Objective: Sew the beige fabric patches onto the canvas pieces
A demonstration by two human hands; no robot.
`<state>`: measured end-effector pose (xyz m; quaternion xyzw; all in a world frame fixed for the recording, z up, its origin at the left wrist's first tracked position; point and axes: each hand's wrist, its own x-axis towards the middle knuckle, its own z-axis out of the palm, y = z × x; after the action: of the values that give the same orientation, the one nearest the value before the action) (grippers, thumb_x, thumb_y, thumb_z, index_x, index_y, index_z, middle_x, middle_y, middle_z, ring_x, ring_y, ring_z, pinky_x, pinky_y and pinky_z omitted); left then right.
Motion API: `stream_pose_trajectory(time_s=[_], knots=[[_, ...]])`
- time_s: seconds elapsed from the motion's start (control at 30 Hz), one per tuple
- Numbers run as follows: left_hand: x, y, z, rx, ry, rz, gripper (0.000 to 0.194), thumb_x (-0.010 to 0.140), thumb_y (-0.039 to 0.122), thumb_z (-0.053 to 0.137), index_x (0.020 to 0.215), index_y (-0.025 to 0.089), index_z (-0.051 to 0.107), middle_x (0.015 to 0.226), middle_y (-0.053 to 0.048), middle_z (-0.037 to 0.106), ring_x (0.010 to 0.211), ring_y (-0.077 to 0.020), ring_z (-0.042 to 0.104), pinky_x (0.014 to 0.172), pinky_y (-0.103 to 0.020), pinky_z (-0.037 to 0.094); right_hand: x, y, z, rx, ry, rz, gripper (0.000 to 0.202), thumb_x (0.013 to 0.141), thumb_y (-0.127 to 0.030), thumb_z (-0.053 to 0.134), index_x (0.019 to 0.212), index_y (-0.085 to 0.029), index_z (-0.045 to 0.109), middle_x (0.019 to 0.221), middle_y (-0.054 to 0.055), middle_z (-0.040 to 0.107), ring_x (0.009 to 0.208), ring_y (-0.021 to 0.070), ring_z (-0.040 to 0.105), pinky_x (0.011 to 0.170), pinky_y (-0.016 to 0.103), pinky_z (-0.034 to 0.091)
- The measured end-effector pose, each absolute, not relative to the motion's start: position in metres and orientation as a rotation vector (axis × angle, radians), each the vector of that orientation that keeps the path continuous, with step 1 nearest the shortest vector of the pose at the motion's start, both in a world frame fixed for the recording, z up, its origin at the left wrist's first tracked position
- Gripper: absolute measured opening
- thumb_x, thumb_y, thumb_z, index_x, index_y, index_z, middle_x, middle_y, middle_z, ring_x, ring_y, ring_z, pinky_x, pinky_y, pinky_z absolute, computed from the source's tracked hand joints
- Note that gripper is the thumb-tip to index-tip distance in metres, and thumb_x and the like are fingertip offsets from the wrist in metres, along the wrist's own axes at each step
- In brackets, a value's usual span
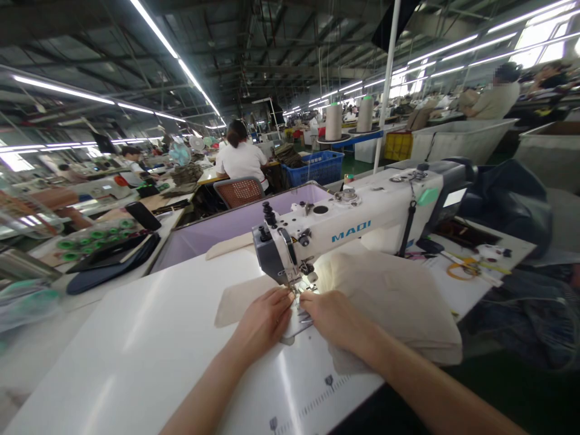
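- Flanking the needle area (302,286), left hand (267,314) at 8 o'clock, right hand (333,314) at 4; 12 lies straight ahead.
- Left fingers bunched narrow, tips by the presser foot. Right thumb and forefinger drawn close. Cannot tell whether either pinches cloth; contact hidden.
- Beige panel (235,302) flat on the desk (136,356) at 9 o'clock, beside left hand. Larger beige cloth heap (389,296) at 3, beside right hand and partly below that forearm.
- Main risk, my judgement: fingertips very near the needle; a slip or a sudden feed could catch one.
- Heap looks bulky; its weight could drag the cloth askew, or a fold could creep under the foot.
- Right forearm resting on or brushing the heap might tug it.
- Edges: heap reaches the desk's rim around 4 o'clock, seems to overhang; could slide. Front edge at 5.
- Room: broad white surface from 7 to 9 o'clock, good for the left arm. Tighter from 1 to 3: sewing machine (376,208) above, heap below, scissors (462,267) beyond. Lavender bin (217,220) at 11, past the desk's far edge.
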<state>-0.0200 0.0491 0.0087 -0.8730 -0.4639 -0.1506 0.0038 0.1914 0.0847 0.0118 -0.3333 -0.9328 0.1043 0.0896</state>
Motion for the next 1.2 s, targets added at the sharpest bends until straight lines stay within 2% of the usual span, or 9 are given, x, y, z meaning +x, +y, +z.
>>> stream_pose_trajectory(time_s=[0.23, 0.4, 0.6, 0.73, 0.9, 1.07, 1.2], knots=[[-0.023, 0.05, 0.003, -2.685, -1.462, -0.485, 0.033, 0.101, 0.023, 0.044, 0.125, 0.016, 0.066, 0.128, -0.013, 0.069, 0.121, -0.027, 0.064, 0.105, -0.044, 0.055, 0.199, 0.065, 0.014, -1.019, -2.838, 0.301, 0.02, 0.094, -0.007, 0.052, 0.102, -0.018, 0.068, 0.106, 0.006, 0.071, 0.08, 0.0215, 0.069, 0.064, 0.029, 0.046], [-0.026, 0.049, -0.003, -2.667, -1.474, -0.469, 0.035, 0.101, 0.025, 0.045, 0.128, 0.015, 0.065, 0.133, -0.013, 0.068, 0.124, -0.0277, 0.063, 0.107, -0.046, 0.054, 0.199, 0.055, 0.013, -1.027, -2.878, 0.308, 0.024, 0.094, -0.007, 0.049, 0.108, -0.016, 0.066, 0.113, 0.009, 0.068, 0.084, 0.0217, 0.069, 0.064, 0.03, 0.049], [-0.025, 0.049, 0.001, -2.672, -1.463, -0.445, 0.036, 0.102, 0.025, 0.044, 0.129, 0.014, 0.064, 0.132, -0.012, 0.068, 0.125, -0.0271, 0.062, 0.108, -0.044, 0.054, 0.199, 0.058, 0.007, -1.01, -2.863, 0.298, 0.02, 0.093, -0.007, 0.051, 0.104, -0.017, 0.065, 0.11, 0.006, 0.068, 0.08, 0.0206, 0.068, 0.063, 0.03, 0.049], [-0.026, 0.051, 0.0, -2.666, -1.462, -0.437, 0.034, 0.101, 0.024, 0.045, 0.128, 0.015, 0.064, 0.131, -0.012, 0.069, 0.122, -0.0265, 0.063, 0.107, -0.043, 0.054, 0.199, 0.059, 0.002, -0.998, -2.842, 0.27, 0.018, 0.094, -0.008, 0.052, 0.102, -0.018, 0.065, 0.109, 0.006, 0.069, 0.078, 0.0206, 0.068, 0.062, 0.03, 0.048], [-0.022, 0.048, 0.001, -2.608, -1.538, -0.387, 0.035, 0.101, 0.025, 0.047, 0.13, 0.015, 0.063, 0.132, -0.012, 0.068, 0.123, -0.0296, 0.061, 0.103, -0.049, 0.055, 0.2, 0.059, 0.0, -0.997, -2.809, 0.266, 0.018, 0.093, -0.009, 0.054, 0.103, -0.018, 0.066, 0.108, 0.005, 0.069, 0.078, 0.0212, 0.068, 0.061, 0.031, 0.048], [0.001, 0.024, 0.01, -2.651, -1.657, -0.313, 0.026, 0.099, 0.023, 0.05, 0.118, 0.018, 0.068, 0.122, -0.011, 0.07, 0.11, -0.0278, 0.064, 0.095, -0.047, 0.059, 0.205, 0.053, 0.003, -1.011, -2.755, 0.314, 0.02, 0.097, -0.011, 0.051, 0.108, -0.017, 0.065, 0.111, 0.006, 0.068, 0.081, 0.0208, 0.068, 0.065, 0.031, 0.05], [0.012, 0.008, 0.005, -2.663, -1.588, -0.315, 0.034, 0.095, 0.017, 0.051, 0.126, 0.016, 0.064, 0.129, -0.012, 0.068, 0.116, -0.0301, 0.062, 0.098, -0.049, 0.058, 0.208, 0.045, 0.006, -1.022, -2.81, 0.347, 0.022, 0.097, -0.009, 0.049, 0.109, -0.017, 0.066, 0.109, 0.005, 0.069, 0.08, 0.0196, 0.069, 0.065, 0.028, 0.05]])
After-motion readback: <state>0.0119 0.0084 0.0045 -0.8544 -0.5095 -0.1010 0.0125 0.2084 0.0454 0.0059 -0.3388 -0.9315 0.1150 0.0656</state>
